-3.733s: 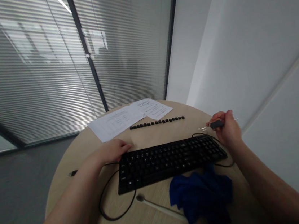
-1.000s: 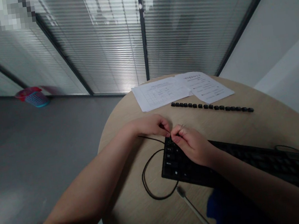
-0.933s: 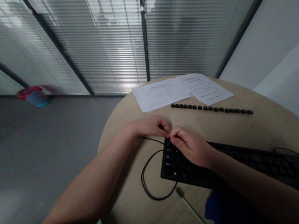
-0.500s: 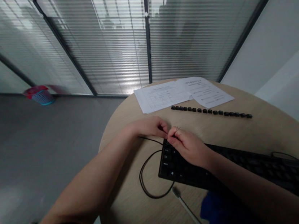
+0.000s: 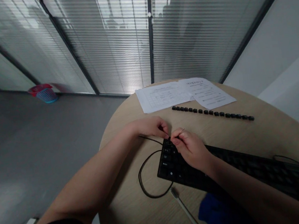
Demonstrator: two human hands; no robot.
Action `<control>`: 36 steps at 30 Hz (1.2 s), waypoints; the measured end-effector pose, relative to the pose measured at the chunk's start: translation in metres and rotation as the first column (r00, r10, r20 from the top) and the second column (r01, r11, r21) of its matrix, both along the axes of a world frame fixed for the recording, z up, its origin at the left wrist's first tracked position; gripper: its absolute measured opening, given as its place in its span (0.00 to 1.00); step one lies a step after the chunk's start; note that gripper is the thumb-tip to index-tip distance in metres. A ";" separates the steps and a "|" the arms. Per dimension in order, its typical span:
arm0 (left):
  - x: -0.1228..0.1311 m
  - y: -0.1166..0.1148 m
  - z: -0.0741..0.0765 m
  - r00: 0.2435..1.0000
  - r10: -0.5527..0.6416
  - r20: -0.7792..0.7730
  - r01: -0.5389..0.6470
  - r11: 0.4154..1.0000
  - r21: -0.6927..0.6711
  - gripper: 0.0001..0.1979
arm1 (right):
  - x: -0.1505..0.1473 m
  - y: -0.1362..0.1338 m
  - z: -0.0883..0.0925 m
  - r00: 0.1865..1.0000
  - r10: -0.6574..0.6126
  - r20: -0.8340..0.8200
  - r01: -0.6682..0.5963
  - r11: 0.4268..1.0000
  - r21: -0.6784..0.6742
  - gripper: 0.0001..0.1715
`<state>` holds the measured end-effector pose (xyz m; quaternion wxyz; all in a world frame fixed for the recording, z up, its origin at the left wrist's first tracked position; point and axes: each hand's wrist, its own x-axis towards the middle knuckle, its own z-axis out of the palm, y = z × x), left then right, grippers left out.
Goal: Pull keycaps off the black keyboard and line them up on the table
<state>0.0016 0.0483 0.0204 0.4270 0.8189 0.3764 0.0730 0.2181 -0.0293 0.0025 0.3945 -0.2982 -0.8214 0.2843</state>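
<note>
Over from the keyboard's far end, where it was several seconds ago, the right hand (image 5: 190, 147) has come across to meet the left hand (image 5: 154, 126), now just beside it at the near-left end's upper corner. Its fingers are closed around the wire tool (image 5: 182, 131) — only a thin bit of wire pokes out above the knuckles. On the left hand the fingers are bent and brought in at that corner; whether the tips pinch anything, I cannot tell. Black and wide, the keyboard (image 5: 265, 168) lies under the right hand and forearm, with the cable (image 5: 140, 181) looped on the counter (image 5: 140, 215) below the left hand. Beyond both hands runs a row of keycaps (image 5: 206, 112), then papers (image 5: 165, 96). Nearer than the hands — a toothbrush (image 5: 188, 213) and blue cloth (image 5: 212, 209).
</note>
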 end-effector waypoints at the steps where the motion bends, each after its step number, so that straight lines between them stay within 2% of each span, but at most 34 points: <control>1: 0.000 0.000 0.000 1.000 0.001 -0.006 -0.001 1.000 0.001 0.07 | 0.000 0.000 0.000 1.000 0.001 -0.005 -0.001 1.000 0.003 0.08; 5: 0.001 0.000 0.001 1.000 -0.012 -0.004 0.012 1.000 -0.004 0.06 | 0.001 0.000 -0.003 0.999 -0.006 -0.032 0.007 1.000 0.010 0.10; 10: 0.002 0.001 -0.001 0.999 -0.013 0.037 0.013 1.000 0.000 0.03 | 0.005 0.002 -0.013 0.954 -0.182 -0.236 0.133 0.969 -0.209 0.17; 12: 0.000 0.001 -0.003 0.998 -0.017 0.065 0.019 1.000 -0.024 0.03 | 0.006 0.003 -0.015 0.943 -0.190 -0.273 0.127 0.964 -0.233 0.17; 15: -0.005 0.003 -0.004 0.991 -0.009 0.133 0.026 0.991 -0.130 0.06 | 0.006 0.004 -0.014 0.921 -0.191 -0.338 0.127 0.971 -0.203 0.15; 18: -0.010 0.005 -0.002 0.972 0.058 0.229 0.007 0.962 -0.274 0.12 | 0.006 0.005 -0.011 0.890 -0.246 -0.385 0.173 0.961 -0.214 0.14; 21: -0.010 0.006 0.002 0.945 0.091 0.314 0.023 0.940 -0.340 0.16 | 0.006 0.005 -0.008 0.878 -0.274 -0.392 0.190 0.952 -0.239 0.13; 26: -0.004 0.002 0.006 0.929 0.091 0.358 0.034 0.944 -0.329 0.18 | 0.006 0.005 -0.007 0.885 -0.262 -0.385 0.179 0.954 -0.239 0.13; 36: -0.003 0.003 0.001 0.921 0.114 0.373 0.002 0.955 -0.296 0.14 | 0.005 0.002 -0.006 0.892 -0.217 -0.397 0.130 0.963 -0.236 0.16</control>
